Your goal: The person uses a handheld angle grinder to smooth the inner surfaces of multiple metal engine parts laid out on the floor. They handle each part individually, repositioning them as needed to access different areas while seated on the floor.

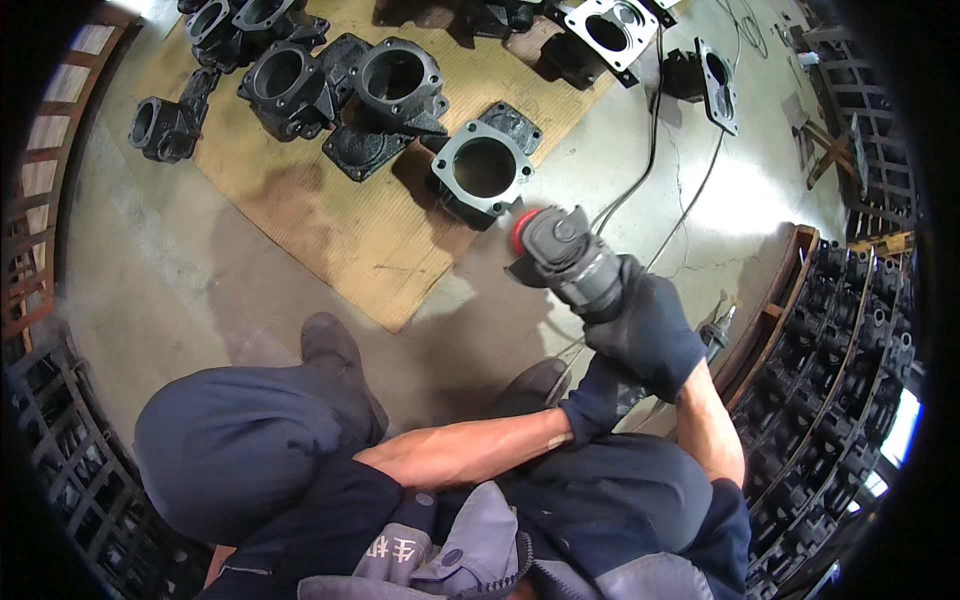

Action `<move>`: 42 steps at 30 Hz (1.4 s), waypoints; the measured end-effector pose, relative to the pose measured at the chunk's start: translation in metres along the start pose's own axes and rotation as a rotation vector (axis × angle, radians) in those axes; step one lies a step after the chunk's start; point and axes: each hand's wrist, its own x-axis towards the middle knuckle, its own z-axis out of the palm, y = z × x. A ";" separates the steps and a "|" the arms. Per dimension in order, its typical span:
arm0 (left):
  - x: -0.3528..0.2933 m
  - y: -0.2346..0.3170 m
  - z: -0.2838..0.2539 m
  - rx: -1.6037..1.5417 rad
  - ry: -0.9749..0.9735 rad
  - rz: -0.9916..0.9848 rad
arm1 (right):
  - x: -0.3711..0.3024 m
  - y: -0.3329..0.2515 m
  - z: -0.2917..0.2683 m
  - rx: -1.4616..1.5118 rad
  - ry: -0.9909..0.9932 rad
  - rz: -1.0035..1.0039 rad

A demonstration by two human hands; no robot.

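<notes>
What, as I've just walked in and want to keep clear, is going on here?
A person's right hand grips an angle grinder, the left hand at its rear; both are gloved. The red disc is beside a black casting with a bare metal face; whether they touch is unclear. More castings lie on the cardboard sheet.

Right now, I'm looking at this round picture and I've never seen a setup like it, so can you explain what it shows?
There's no robot here. A wide, bending lens on a person's head looks down at their own gloved hands and knees. The right hand is wrapped around a grinder with a red disc. The left hand sits just behind, partly hidden, so its hold is unclear. Close to the disc is a hollow metal part; I can't tell whether they touch. More dark metal parts lie beyond, mostly on a tan sheet over the floor.
</notes>
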 end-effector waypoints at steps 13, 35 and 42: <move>0.029 0.011 -0.011 -0.570 0.044 -0.084 | 0.030 -0.004 -0.002 0.033 0.030 0.010; 0.061 0.029 -0.012 -0.106 -0.027 0.033 | 0.050 -0.001 -0.022 0.116 0.123 0.033; 0.045 -0.003 -0.015 -0.310 -0.049 0.009 | 0.034 0.000 -0.010 0.159 0.059 0.027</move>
